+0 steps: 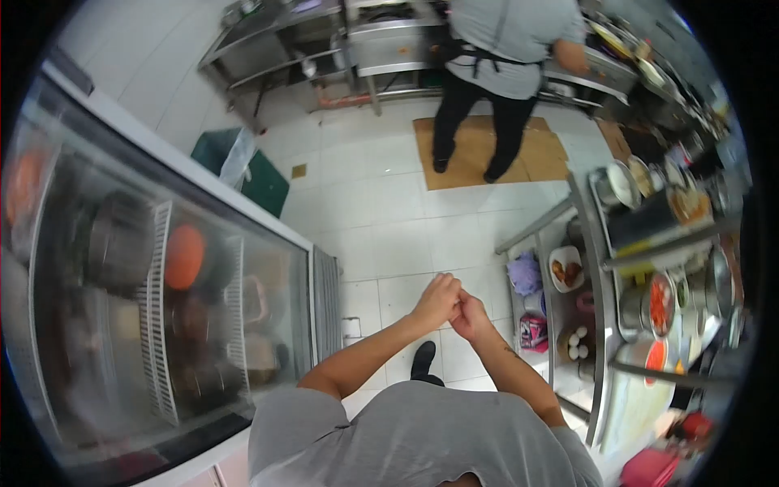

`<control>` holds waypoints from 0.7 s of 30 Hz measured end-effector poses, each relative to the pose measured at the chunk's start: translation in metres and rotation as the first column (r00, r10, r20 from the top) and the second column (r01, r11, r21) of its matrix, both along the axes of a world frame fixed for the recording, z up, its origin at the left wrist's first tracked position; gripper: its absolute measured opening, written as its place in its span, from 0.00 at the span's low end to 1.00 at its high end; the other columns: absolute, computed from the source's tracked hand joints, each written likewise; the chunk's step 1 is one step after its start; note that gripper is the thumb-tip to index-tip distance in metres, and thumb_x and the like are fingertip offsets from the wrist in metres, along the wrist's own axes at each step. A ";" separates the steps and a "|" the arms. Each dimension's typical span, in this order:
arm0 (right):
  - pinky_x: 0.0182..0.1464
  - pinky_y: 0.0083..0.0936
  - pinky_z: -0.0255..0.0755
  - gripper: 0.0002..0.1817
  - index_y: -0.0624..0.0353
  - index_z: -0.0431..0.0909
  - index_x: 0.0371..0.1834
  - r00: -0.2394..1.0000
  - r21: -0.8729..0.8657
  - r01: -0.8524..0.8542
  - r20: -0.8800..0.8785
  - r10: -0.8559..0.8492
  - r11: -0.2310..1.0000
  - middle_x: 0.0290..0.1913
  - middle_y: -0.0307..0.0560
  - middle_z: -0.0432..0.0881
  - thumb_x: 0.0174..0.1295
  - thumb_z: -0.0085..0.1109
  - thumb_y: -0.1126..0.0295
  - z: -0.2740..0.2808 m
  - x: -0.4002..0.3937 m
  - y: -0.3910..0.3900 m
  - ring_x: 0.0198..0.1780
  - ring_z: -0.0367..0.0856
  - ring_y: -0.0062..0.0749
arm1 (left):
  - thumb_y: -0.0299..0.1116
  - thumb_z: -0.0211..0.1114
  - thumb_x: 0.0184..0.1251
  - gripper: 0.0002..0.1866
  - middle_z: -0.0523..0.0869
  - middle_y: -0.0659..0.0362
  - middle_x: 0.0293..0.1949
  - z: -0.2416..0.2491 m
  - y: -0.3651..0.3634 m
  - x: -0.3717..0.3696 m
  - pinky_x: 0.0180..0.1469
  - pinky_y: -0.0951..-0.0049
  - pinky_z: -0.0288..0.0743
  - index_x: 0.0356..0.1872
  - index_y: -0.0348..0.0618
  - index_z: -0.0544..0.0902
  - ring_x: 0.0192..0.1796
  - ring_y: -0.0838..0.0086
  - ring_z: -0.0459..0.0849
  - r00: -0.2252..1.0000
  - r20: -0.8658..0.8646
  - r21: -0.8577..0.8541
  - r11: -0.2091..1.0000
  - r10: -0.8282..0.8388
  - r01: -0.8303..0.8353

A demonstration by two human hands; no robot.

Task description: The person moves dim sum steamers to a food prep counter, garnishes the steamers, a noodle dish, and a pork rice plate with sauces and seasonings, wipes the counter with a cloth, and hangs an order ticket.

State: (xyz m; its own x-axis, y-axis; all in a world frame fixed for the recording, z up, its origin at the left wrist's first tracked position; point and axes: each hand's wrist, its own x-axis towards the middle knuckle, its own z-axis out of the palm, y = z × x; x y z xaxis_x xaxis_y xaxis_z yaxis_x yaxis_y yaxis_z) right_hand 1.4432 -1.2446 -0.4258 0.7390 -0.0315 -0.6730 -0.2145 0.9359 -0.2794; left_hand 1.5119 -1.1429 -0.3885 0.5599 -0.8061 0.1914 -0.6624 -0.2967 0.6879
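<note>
My left hand (439, 300) and my right hand (469, 315) meet in front of my body, above the tiled floor. Their fingers are closed and pressed against each other. Whatever may lie between them is hidden. Both forearms are bare below the grey short sleeves. The glass-door fridge (235, 207) stands to my left, apart from my hands. On the right, a metal shelf rack (601, 357) is the nearest furniture to my right hand.
Ahead, a person (503, 49) in a grey shirt stands on flattened cardboard (535, 150) by the stoves. A green bin (266, 185) sits beyond the fridge. The rack holds a bowl of food (565, 268), eggs (578, 345) and a container of chopped red food (658, 304).
</note>
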 end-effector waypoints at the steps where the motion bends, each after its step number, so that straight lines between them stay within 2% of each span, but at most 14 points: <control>1: 0.49 0.31 0.72 0.12 0.57 0.69 0.44 0.994 -0.015 -0.058 0.087 0.059 0.998 0.41 0.44 0.78 0.70 0.36 0.64 0.008 -0.007 -0.001 0.43 0.78 0.31 | 0.25 0.59 0.50 0.08 0.75 0.49 0.36 -0.008 -0.003 -0.003 0.43 0.59 0.68 0.32 0.36 0.73 0.40 0.53 0.71 0.998 0.062 -0.094 0.996 0.013 -0.008; 3: 0.49 0.32 0.73 0.12 0.56 0.69 0.43 0.954 -0.073 -0.161 0.244 0.174 0.984 0.40 0.43 0.78 0.70 0.36 0.63 0.025 -0.029 -0.006 0.42 0.79 0.31 | 0.24 0.58 0.51 0.06 0.75 0.49 0.33 -0.007 -0.005 -0.014 0.40 0.59 0.69 0.31 0.37 0.73 0.37 0.52 0.72 0.998 0.057 -0.053 0.998 0.021 -0.018; 6: 0.42 0.28 0.73 0.12 0.55 0.70 0.41 0.980 -0.245 -0.099 0.143 0.137 0.964 0.35 0.39 0.77 0.70 0.36 0.62 0.070 -0.064 -0.012 0.35 0.77 0.27 | 0.24 0.55 0.54 0.03 0.75 0.49 0.29 0.012 -0.021 -0.035 0.37 0.60 0.71 0.30 0.37 0.73 0.34 0.54 0.74 0.999 -0.033 -0.046 0.999 -0.013 0.012; 10: 0.31 0.19 0.67 0.10 0.53 0.71 0.38 0.981 -0.435 0.105 0.190 -0.023 0.894 0.28 0.35 0.73 0.69 0.39 0.64 0.063 -0.134 -0.029 0.27 0.71 0.20 | 0.24 0.51 0.61 0.03 0.76 0.51 0.26 0.025 -0.060 -0.094 0.37 0.63 0.73 0.30 0.36 0.72 0.33 0.59 0.78 0.936 -0.345 -0.106 0.994 -0.065 0.029; 11: 0.29 0.17 0.65 0.10 0.53 0.71 0.37 0.977 -0.489 0.176 0.196 -0.088 0.854 0.27 0.33 0.72 0.69 0.40 0.64 0.064 -0.154 -0.036 0.26 0.69 0.19 | 0.24 0.49 0.64 0.05 0.77 0.51 0.30 0.034 -0.071 -0.113 0.42 0.65 0.72 0.35 0.35 0.74 0.38 0.62 0.79 0.903 -0.423 -0.045 0.997 -0.079 0.066; 14: 0.28 0.14 0.62 0.08 0.52 0.73 0.34 0.909 -0.554 0.417 0.233 -0.347 0.720 0.26 0.32 0.73 0.66 0.43 0.66 0.070 -0.226 -0.060 0.25 0.69 0.17 | 0.24 0.50 0.63 0.09 0.77 0.49 0.35 0.068 -0.102 -0.192 0.43 0.65 0.72 0.42 0.37 0.75 0.40 0.60 0.78 0.938 -0.195 -0.245 0.940 -0.287 0.237; 15: 0.27 0.14 0.62 0.08 0.52 0.73 0.35 0.873 -0.569 0.481 0.240 -0.425 0.666 0.27 0.33 0.74 0.66 0.43 0.66 0.081 -0.256 -0.068 0.25 0.69 0.17 | 0.23 0.50 0.61 0.13 0.75 0.49 0.39 0.077 -0.108 -0.221 0.44 0.64 0.71 0.48 0.37 0.74 0.42 0.58 0.76 0.907 -0.120 -0.260 0.894 -0.405 0.365; 16: 0.27 0.14 0.62 0.08 0.52 0.74 0.36 0.832 -0.583 0.537 0.247 -0.496 0.610 0.27 0.33 0.75 0.65 0.43 0.66 0.087 -0.287 -0.073 0.25 0.69 0.17 | 0.23 0.50 0.60 0.14 0.75 0.49 0.39 0.083 -0.116 -0.250 0.44 0.64 0.70 0.48 0.38 0.74 0.42 0.57 0.75 0.884 -0.036 -0.277 0.855 -0.466 0.439; 17: 0.26 0.17 0.66 0.08 0.56 0.74 0.35 0.785 -0.530 0.609 0.299 -0.542 0.589 0.27 0.36 0.76 0.64 0.44 0.69 0.086 -0.319 -0.076 0.23 0.70 0.18 | 0.23 0.50 0.60 0.14 0.74 0.49 0.39 0.088 -0.124 -0.279 0.44 0.63 0.70 0.48 0.38 0.74 0.42 0.56 0.75 0.853 0.046 -0.288 0.811 -0.519 0.509; 19: 0.30 0.19 0.69 0.08 0.56 0.74 0.37 0.727 -0.446 0.671 0.234 -0.646 0.593 0.28 0.37 0.76 0.63 0.45 0.67 0.105 -0.380 -0.073 0.26 0.73 0.21 | 0.23 0.53 0.58 0.15 0.73 0.50 0.39 0.090 -0.141 -0.335 0.45 0.61 0.68 0.48 0.37 0.74 0.43 0.55 0.73 0.779 0.170 -0.296 0.723 -0.604 0.625; 21: 0.37 0.22 0.74 0.09 0.58 0.74 0.38 0.638 -0.310 0.762 0.208 -0.741 0.569 0.31 0.39 0.77 0.63 0.45 0.68 0.116 -0.438 -0.072 0.31 0.77 0.25 | 0.24 0.54 0.57 0.16 0.73 0.49 0.40 0.087 -0.147 -0.389 0.45 0.60 0.67 0.49 0.35 0.73 0.44 0.56 0.72 0.686 0.307 -0.223 0.651 -0.660 0.726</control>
State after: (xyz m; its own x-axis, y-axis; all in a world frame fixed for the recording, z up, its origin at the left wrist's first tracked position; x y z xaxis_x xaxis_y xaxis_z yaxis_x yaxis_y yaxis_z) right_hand 1.0050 -1.3168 -0.3102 0.3722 -0.8055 -0.4611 0.5446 0.5918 -0.5943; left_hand 1.1226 -1.2902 -0.3016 -0.2113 -0.8220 0.5288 -0.7057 0.5027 0.4994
